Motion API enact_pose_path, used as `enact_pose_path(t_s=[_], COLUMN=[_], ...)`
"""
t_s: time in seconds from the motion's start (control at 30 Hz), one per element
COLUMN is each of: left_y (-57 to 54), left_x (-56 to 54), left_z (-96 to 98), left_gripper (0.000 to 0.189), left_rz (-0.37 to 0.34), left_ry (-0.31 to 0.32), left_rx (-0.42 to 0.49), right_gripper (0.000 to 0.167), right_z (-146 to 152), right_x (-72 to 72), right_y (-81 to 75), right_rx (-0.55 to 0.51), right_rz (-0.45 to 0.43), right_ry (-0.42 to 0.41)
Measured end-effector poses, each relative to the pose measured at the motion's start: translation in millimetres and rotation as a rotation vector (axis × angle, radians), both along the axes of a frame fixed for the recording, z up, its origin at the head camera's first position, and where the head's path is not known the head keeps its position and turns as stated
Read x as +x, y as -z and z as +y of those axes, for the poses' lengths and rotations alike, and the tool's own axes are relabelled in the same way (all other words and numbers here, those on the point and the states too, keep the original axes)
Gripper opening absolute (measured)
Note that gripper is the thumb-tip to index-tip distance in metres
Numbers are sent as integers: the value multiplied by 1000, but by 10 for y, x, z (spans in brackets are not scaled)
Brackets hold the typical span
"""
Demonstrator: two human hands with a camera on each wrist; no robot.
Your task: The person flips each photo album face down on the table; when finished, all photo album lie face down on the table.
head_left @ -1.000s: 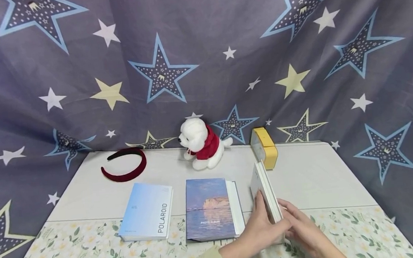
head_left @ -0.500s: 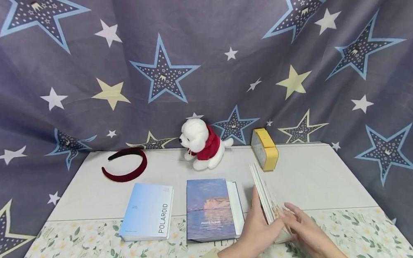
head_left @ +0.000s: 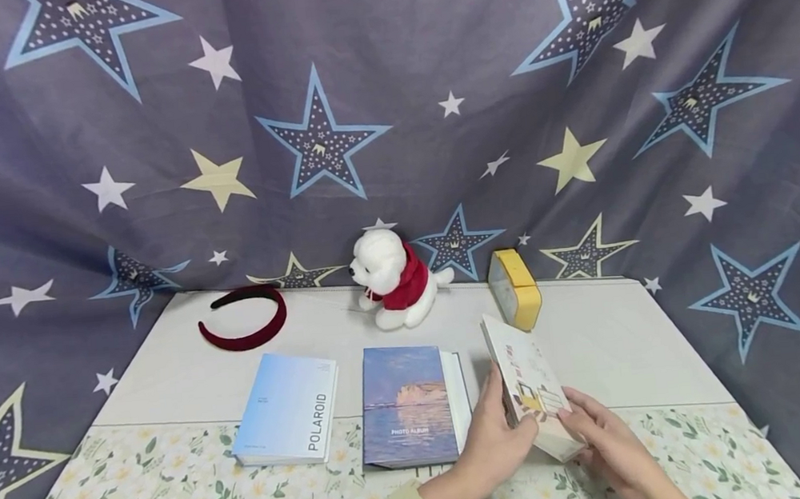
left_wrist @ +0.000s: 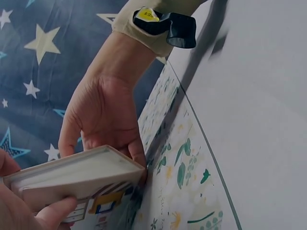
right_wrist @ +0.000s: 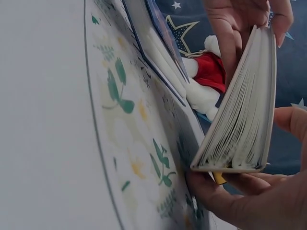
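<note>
A small thick photo album [head_left: 524,374] with a white illustrated cover is held tilted above the table at the right. My left hand [head_left: 494,441] grips its left side, thumb on the cover. On its opposite side, my right hand [head_left: 610,442] pinches the lower right edge with the thumb on the front cover. Many page edges of the album [right_wrist: 240,110] fan out in the right wrist view, between the covers. Left of the hands lies a blue photo album [head_left: 404,406] with a sea-cliff picture, its white page block sticking out at the right.
A light-blue POLAROID album [head_left: 287,409] lies farther left. Behind are a dark red headband [head_left: 252,336], a white toy dog [head_left: 391,278] in a red hoodie and a yellow box-shaped object [head_left: 516,290]. A star-patterned curtain [head_left: 392,162] hangs behind the table.
The white album has turned from edge-on to show its illustrated cover facing up, and leans to the right. Both hands have turned with it. The other objects have stayed put.
</note>
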State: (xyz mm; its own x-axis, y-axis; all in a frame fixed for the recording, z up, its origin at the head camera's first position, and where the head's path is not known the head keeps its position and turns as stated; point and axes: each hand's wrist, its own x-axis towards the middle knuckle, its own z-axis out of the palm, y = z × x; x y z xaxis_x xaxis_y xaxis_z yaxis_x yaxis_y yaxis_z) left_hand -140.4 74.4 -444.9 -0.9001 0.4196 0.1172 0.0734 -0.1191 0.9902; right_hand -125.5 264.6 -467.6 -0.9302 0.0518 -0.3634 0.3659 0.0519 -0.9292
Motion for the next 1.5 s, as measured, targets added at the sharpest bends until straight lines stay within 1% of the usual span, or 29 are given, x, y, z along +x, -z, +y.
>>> enact_pose_path(t_s=[0.1,0.33,0.47,0.63,0.7,0.77,0.97,1.23,1.5], left_y=[7,24,47,71,75,79,103,130,148], left_x=[-2,-2,-2,-11,-16,-19,-18,-44,-52], left_z=[-12,-28,-32,-43,-47,-49,-61,-78,-72], left_gripper=[84,86,86,86,86,85,83,82,82], left_rz=[4,9,-6,-9,-8,-7,5,-13,-9], left_ry=[16,53,50,26,27,34,28,42,24], left_rx=[-37,-119,-213,-356,-385,-394,-433,-445,-491], right_gripper=[82,89,91,90,90,89,91,95,94], right_z=[30,85,110,130,133,134,140,131,114], right_x=[-8,-31,-40,-45,-48,-53,-63,-61,-47], right_y=[-6,-12,-10,-22,-29,-33,-26,-38,-64], right_rx=[6,60,101,145,164,178,243,279,289], right_rz=[1,-10,-10,8,12,18,31,34,48], right_ry=[-6,-12,-4,-9,-13,-14,-30,-40,-46])
